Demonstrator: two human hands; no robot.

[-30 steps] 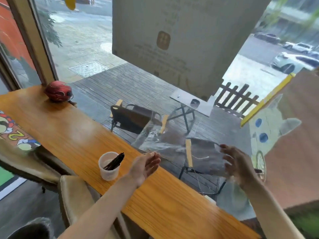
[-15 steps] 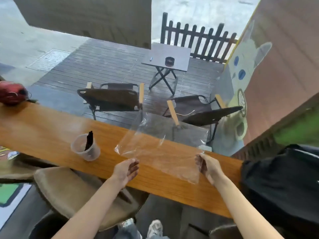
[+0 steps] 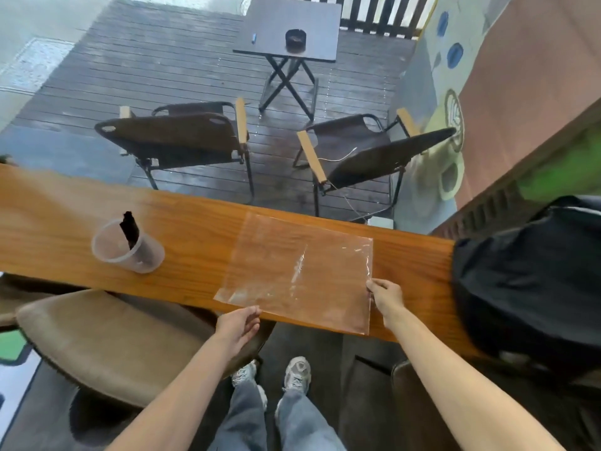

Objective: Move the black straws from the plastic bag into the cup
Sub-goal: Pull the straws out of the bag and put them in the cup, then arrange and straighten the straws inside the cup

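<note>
Straws (image 3: 130, 230) upright in cup (image 3: 128, 247), tips leaning away; both hands' fingers pinch flat bag (image 3: 299, 271).

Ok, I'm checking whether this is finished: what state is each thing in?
plastic bag: empty, flat on the counter
black straws: standing in the cup
cup: upright
left hand: at the bag's near edge
right hand: pinching the bag's right edge

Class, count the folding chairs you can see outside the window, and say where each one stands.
2. One chair stands beyond the counter's left half; the other chair stands further right, behind the plastic bag. Others may sit outside the view.
</note>
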